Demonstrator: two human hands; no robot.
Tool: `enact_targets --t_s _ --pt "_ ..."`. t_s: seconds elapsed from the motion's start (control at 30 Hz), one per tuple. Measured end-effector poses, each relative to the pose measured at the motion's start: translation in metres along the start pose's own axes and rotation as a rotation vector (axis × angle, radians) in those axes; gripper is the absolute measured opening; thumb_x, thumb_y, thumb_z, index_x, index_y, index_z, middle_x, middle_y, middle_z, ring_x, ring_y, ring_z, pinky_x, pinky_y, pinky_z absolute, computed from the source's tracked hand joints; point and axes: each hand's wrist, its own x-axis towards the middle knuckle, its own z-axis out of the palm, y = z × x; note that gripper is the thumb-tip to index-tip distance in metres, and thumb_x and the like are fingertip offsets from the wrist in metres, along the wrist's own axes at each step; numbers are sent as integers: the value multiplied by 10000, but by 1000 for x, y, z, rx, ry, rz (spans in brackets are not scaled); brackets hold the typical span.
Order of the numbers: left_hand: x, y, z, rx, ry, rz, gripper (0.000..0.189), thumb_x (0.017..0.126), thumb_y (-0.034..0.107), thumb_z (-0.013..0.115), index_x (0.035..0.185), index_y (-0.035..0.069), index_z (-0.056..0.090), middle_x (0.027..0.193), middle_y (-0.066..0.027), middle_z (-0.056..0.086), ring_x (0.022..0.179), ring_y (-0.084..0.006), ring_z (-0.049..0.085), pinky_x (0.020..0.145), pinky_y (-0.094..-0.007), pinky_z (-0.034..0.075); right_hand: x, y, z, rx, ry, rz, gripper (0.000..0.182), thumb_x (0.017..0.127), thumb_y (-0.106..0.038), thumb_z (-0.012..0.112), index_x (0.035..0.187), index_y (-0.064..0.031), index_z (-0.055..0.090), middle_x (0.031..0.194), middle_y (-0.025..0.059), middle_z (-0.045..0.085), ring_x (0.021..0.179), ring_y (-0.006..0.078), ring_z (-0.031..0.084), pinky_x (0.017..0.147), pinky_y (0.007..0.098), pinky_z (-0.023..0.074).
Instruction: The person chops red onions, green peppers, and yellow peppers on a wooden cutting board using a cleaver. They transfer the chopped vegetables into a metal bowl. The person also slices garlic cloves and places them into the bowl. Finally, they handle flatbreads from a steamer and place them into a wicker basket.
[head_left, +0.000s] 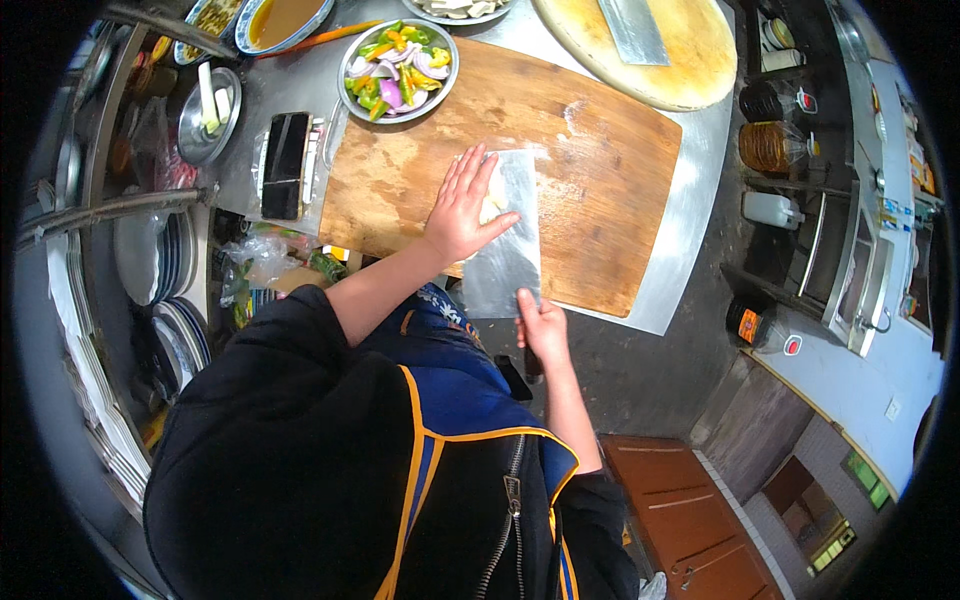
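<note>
My right hand (543, 327) grips the dark handle of a Chinese cleaver (504, 262). Its broad steel blade lies over the front part of a wooden cutting board (600, 202), reaching past the board's near edge. Stretched out over the blade's left side is my left hand (463, 206), with the thumb spread across the metal. Small pale yellowish pieces (493, 201) show between its thumb and fingers; what they are is hard to tell. Whether more lies beneath the palm is hidden.
A steel bowl of cut peppers and onion (397, 71) stands at the board's far left corner. Behind are a round chopping block (697, 52) with a second cleaver (636, 30) on it. Left are a phone (286, 165) and a small steel bowl (196, 135). Plates (180, 341) fill a shelf.
</note>
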Motion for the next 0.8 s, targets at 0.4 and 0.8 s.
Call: enact_targets --t_s 0.4,0.8 --pt "42 10 -129 95 51 122 606 799 357 568 1307 91 373 1392 -153 288 1320 -303 204 1078 -482 98 -23 -110 37 -9 -191 -86 365 894 -344 498 713 -28 518 486 30 481 357 114 431 368 233 359" --pt "117 -76 -147 105 -223 441 200 801 246 600 925 94 562 1129 -45 537 1211 -232 400 1059 -495 179 1 -184 61 -14 -337 53 239 873 -286 538 874 -60 460 599 25 506 402 104 441 360 245 403"
